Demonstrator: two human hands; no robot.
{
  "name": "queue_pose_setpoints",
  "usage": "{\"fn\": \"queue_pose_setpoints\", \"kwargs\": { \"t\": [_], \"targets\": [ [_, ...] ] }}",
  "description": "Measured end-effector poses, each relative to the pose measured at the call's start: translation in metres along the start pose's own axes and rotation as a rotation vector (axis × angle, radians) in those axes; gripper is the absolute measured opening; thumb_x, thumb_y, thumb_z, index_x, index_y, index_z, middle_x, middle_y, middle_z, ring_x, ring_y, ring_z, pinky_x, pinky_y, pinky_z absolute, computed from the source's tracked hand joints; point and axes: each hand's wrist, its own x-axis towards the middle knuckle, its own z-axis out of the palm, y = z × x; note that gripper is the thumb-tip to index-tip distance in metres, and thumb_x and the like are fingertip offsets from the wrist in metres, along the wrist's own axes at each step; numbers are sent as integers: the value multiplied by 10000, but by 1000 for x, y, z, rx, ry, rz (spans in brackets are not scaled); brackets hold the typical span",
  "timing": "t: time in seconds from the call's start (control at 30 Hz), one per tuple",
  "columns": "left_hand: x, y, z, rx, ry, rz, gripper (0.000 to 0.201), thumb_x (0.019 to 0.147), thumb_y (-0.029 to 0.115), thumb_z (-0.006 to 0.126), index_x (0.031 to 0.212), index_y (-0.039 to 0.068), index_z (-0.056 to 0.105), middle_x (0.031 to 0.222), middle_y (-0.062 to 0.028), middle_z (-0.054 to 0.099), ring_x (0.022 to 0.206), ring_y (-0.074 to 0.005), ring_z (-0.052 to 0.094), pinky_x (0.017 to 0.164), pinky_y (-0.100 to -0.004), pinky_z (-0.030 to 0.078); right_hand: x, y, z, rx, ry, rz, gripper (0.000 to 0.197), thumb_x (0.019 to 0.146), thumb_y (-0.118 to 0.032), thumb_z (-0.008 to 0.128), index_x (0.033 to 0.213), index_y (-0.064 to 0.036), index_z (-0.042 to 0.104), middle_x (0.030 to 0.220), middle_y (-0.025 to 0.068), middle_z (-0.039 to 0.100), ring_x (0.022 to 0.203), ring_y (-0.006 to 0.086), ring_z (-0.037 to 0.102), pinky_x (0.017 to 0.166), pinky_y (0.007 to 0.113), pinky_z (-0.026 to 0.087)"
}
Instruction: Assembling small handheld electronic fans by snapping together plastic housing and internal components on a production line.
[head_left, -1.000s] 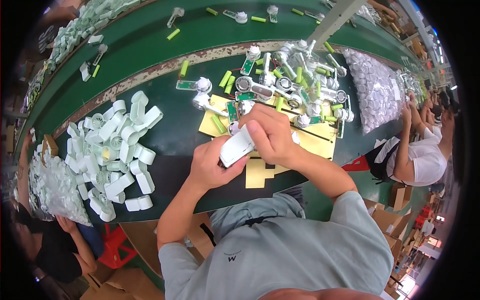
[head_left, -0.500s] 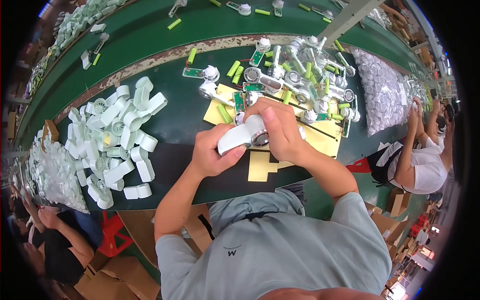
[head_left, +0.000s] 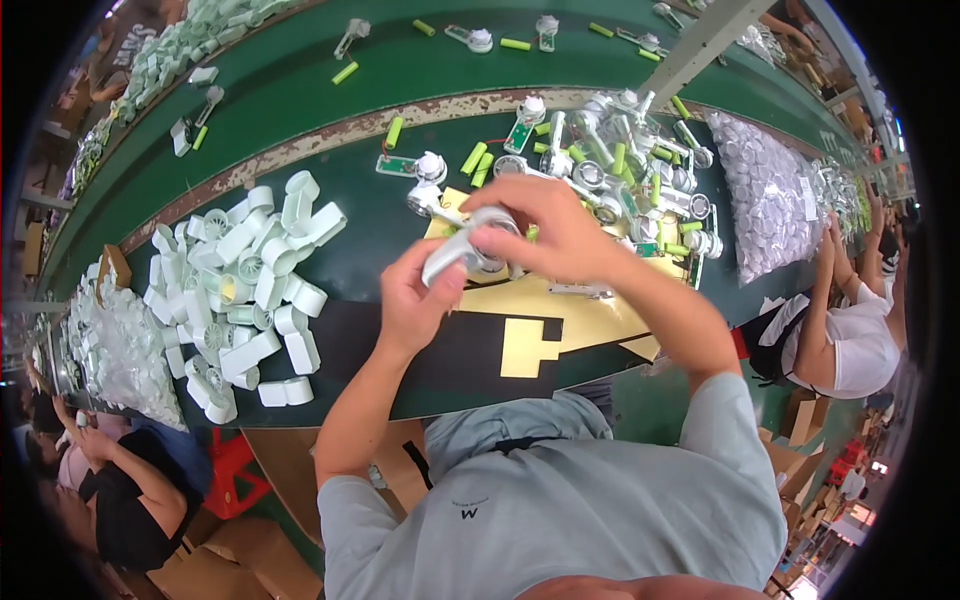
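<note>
Left hand (head_left: 412, 298) closed around the narrow end of a white casing (head_left: 447, 260); right hand (head_left: 552, 228), fingers curled, grips its round end. Held above the tabletop (head_left: 355, 262), right of heaped pale shells (head_left: 250, 354).

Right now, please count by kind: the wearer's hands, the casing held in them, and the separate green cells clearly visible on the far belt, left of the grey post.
Left hand and right hand: 2
Held casing: 1
Green cells, far belt: 6
Total: 9
</note>
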Motion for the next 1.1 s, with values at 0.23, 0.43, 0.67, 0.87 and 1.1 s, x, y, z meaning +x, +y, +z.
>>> {"fn": "queue_pose_setpoints", "kwargs": {
  "t": [0.23,0.43,0.67,0.87,1.1],
  "targets": [
    [19,42,-62,1751,887,333,632,887,226,691,1431,38,431,1514,-251,309,1409,-456,261,1134,-577,237,79,168,-123,-869,633,397,551,880,-551,623,1033,-26,687,1014,207,710,944,379,690,786,453,555],
    [15,21,-95,1848,876,125,484,914,226,647,1327,10,515,1418,-159,499,1365,-384,392,1149,-591,228,147,152,-88,-944,309,407,459,929,-451,564,1121,-36,606,1152,206,617,984,380,670,828,506,546],
    [20,24,-79,1761,787,314,404,873,215,655,1241,68,577,1383,-117,512,1308,-349,432,1150,-583,231,221,202,-13,-723,410,407,425,886,-330,680,1167,-35,559,1202,210,573,1085,403,610,890,488,531],
    [27,17,-72,1906,707,316,412,905,330,640,1293,193,615,1400,-102,525,1345,-356,413,1124,-673,167,215,184,-20,-719,248,341,457,821,-294,717,1159,-36,550,1167,208,566,1067,400,612,889,463,537],
    [34,26,-61,1704,738,446,396,881,272,658,1175,15,592,1230,-123,596,1240,-332,486,1110,-570,277,84,76,-53,-179,357,-81,463,781,-34,671,1236,-63,591,1135,131,546,976,247,625,800,327,546]
  ]
}}
